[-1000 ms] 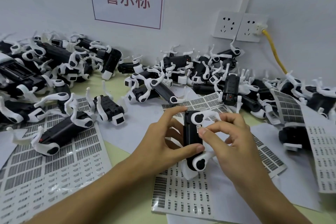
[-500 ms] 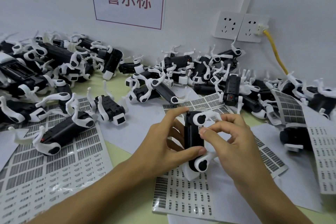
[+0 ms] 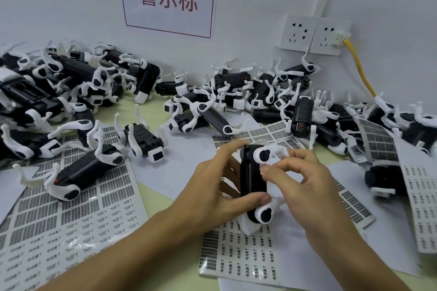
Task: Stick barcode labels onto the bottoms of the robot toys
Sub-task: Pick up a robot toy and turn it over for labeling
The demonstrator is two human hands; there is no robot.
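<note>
A black robot toy with white legs (image 3: 252, 181) stands on end above a barcode label sheet (image 3: 238, 254). My left hand (image 3: 212, 186) grips the toy, thumb across its lower body and index finger on its top. My right hand (image 3: 300, 186) pinches at the toy's right side beside the upper white leg; whether a label sits under the fingertips I cannot tell.
Several black-and-white robot toys lie in heaps at the left (image 3: 59, 92), along the wall (image 3: 248, 92) and at the right (image 3: 390, 130). More label sheets lie at the left (image 3: 78, 215) and right (image 3: 423, 201). Wall sockets (image 3: 314, 34) feed a yellow cable (image 3: 361, 73).
Both hands stay on the upright toy. The right fingertips shifted slightly along its side; nothing else moved.
</note>
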